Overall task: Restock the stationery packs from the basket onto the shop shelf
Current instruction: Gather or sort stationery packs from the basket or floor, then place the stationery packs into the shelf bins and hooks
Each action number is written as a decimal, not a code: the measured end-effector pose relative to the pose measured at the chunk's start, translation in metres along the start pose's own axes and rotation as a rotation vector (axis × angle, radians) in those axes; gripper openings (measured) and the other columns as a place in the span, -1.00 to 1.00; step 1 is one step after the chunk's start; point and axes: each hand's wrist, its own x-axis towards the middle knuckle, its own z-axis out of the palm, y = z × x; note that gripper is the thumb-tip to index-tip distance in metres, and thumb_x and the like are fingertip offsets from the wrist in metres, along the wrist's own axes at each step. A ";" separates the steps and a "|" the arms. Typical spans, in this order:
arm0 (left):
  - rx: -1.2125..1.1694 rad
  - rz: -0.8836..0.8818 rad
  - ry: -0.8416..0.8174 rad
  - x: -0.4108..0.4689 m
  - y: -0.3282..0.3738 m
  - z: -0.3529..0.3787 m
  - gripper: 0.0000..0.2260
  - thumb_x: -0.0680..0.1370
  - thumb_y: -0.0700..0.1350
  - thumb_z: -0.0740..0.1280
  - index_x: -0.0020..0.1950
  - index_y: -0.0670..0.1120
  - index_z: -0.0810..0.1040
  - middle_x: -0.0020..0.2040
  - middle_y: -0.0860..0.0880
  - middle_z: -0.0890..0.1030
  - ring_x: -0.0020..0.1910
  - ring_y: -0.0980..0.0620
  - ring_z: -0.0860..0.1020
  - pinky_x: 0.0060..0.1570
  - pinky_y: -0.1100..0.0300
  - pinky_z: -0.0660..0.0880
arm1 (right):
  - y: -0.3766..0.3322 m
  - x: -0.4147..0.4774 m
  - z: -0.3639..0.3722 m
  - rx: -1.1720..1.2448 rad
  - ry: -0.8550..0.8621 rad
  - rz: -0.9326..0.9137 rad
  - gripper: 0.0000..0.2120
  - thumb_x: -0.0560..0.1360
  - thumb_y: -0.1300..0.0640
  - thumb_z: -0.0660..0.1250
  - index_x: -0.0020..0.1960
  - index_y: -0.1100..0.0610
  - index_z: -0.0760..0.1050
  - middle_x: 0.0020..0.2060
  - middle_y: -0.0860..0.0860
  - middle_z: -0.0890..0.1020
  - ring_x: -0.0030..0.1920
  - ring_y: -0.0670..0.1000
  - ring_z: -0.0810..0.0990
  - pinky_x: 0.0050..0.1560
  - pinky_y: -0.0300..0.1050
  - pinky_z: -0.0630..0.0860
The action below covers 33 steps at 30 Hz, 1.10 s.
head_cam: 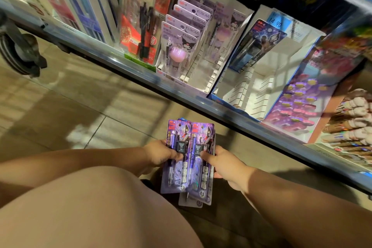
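While both hands hold a fanned stack of purple pen packs [189, 159] low in front of the shelf [181, 94], the packs sit face-up and overlapping, likely so they can be squared or counted before slotting. Left hand [161, 154] grips the left pack: thumb pressed on the front near the black clip, other fingers curled behind, hidden. Right hand [223, 164] pinches the right pack the same way, thumb on front, remaining fingers wrapped round the right edge and back. Neither hand is spread; both are closed on the stack. Exact pack count unclear, at least three or four layered.

Likely target is the white slotted display box [261, 78] with the price tag, nearly empty, one matching blue-purple pack [255, 46] standing at its back. Kuromi packs [181, 40] fill the neighbouring box to the left. Basket not in view. Packs are well apart from the shelf, over the tiled floor [70, 106], none placed from this handful yet.
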 end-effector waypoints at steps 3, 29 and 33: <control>-0.023 0.009 -0.007 -0.002 0.000 0.001 -0.85 0.41 -0.34 0.46 -0.08 -0.16 0.63 -0.12 -0.14 0.69 -0.14 -0.09 0.63 0.01 0.08 0.57 | 0.000 0.000 -0.002 0.045 -0.019 0.003 -0.76 0.57 0.02 0.29 0.22 0.01 0.43 0.07 -0.02 0.65 0.06 -0.01 0.63 0.00 -0.02 0.60; -0.557 0.282 -0.332 -0.041 0.061 -0.009 -0.73 0.36 -0.24 0.34 0.06 -0.16 0.60 -0.14 -0.16 0.69 -0.23 -0.07 0.68 -0.16 0.02 0.64 | -0.067 -0.037 -0.001 0.380 0.098 -0.422 -0.71 0.56 -0.07 0.26 0.25 -0.15 0.29 0.11 -0.05 0.57 0.04 -0.10 0.59 0.00 -0.10 0.51; -0.563 0.360 -0.340 -0.044 0.069 -0.002 -0.59 0.41 -0.24 0.35 0.27 -0.20 0.51 0.11 -0.27 0.63 0.00 -0.18 0.65 0.09 -0.08 0.58 | -0.078 -0.039 0.007 0.319 0.196 -0.523 -0.60 0.38 -0.01 0.49 0.11 -0.14 0.36 0.03 -0.07 0.64 0.02 -0.08 0.63 0.09 -0.05 0.54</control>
